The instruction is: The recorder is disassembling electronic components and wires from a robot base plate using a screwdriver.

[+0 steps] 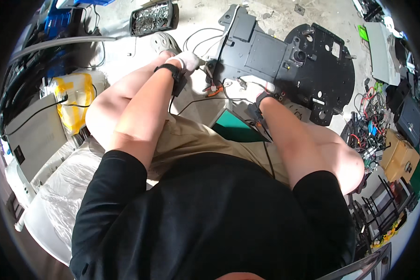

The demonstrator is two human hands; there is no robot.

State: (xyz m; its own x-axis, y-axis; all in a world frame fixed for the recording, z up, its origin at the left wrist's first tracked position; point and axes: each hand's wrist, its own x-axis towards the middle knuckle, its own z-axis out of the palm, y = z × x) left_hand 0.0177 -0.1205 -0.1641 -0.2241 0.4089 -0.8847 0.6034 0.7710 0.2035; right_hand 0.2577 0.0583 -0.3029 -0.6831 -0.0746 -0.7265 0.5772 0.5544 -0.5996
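Black chassis (270,52) edge lies beside right hand (256,88), floor (198,21) stretching to bin (174,17).

The chassis (265,52) looks matt (metal or plastic, unclear), the wrapping film (66,179) glossy, crinkled plastic.

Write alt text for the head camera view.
Seated person in a black shirt, seen from above: left hand beside the left end of a large black machine frame on the floor, right hand at its near edge. A tray of small parts sits beyond the left hand; tangled cables lie far right.
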